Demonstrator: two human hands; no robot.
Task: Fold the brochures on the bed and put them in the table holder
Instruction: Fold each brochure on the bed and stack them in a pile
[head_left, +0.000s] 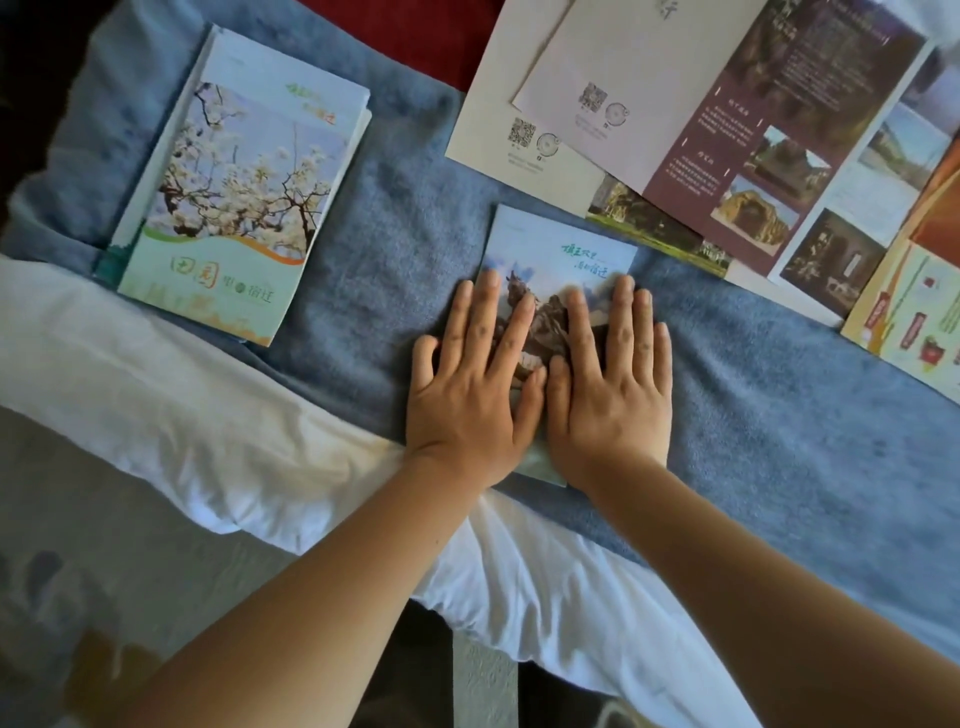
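Note:
A folded brochure (558, 244) with a horse statue on its cover lies on the blue blanket (395, 244) in the middle. My left hand (470, 384) and my right hand (608, 384) lie flat on it side by side, fingers straight, pressing it down; they hide most of its lower half. A stack of folded brochures (239, 192) with white blossoms on the top cover lies at the left. Several unfolded brochures (727, 119) are spread at the upper right. No table holder is in view.
The white sheet (171, 415) runs along the bed's near edge below the blanket. A red surface (410, 31) shows at the top. The floor (78, 545) lies at the lower left.

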